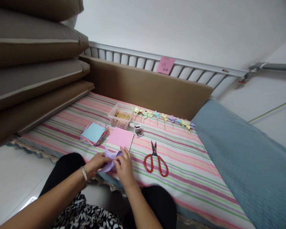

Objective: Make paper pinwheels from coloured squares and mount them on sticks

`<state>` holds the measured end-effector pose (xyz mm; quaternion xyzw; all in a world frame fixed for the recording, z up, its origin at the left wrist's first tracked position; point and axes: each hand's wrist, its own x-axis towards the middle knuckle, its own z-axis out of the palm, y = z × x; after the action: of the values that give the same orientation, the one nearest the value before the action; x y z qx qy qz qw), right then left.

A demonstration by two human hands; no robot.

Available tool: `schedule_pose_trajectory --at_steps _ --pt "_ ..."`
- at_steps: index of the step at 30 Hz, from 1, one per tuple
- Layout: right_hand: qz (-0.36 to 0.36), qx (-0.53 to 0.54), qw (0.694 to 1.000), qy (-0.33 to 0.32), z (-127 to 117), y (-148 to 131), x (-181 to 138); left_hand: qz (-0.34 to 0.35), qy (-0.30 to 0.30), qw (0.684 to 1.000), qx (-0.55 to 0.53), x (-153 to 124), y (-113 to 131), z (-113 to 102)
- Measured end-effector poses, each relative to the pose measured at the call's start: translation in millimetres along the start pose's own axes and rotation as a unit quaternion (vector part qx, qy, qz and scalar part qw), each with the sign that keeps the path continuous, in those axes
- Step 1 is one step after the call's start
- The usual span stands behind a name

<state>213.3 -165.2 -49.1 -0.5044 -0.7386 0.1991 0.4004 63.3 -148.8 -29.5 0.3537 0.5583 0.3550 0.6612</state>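
Between my hands is a purple paper pinwheel point(108, 167), its corners folded in toward the middle. My left hand point(98, 162) grips its left side, the fingers closed on the paper. At the centre of the pinwheel my right hand point(124, 166) pinches with thumb and forefinger, other fingers raised; whether a pin is in the pinch is hidden. Just beyond lies a stack of pink paper squares point(120, 137). Red-handled scissors point(154, 159) rest to the right, blades slightly apart and pointing away. A small open box of pins point(138, 131) sits behind the pink stack.
A clear plastic box point(112, 120) holds wooden sticks. Left of it is a pile of coloured paper squares point(93, 133) with blue on top. Several finished pinwheels point(165, 117) line the back of the striped cloth point(188, 162). Stacked brown cushions point(38, 73) rise at left.
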Motion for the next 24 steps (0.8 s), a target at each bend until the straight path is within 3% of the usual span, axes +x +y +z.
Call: schedule_pose_trajectory --at_steps 15,24 --pt "0.020 -0.019 0.999 0.016 0 -1 1 0.001 -0.047 0.999 0.005 -2 2 0" --pt "0.006 -0.001 0.999 0.046 -6 -3 2 0.064 -0.007 0.991 0.116 16 -3 -5"
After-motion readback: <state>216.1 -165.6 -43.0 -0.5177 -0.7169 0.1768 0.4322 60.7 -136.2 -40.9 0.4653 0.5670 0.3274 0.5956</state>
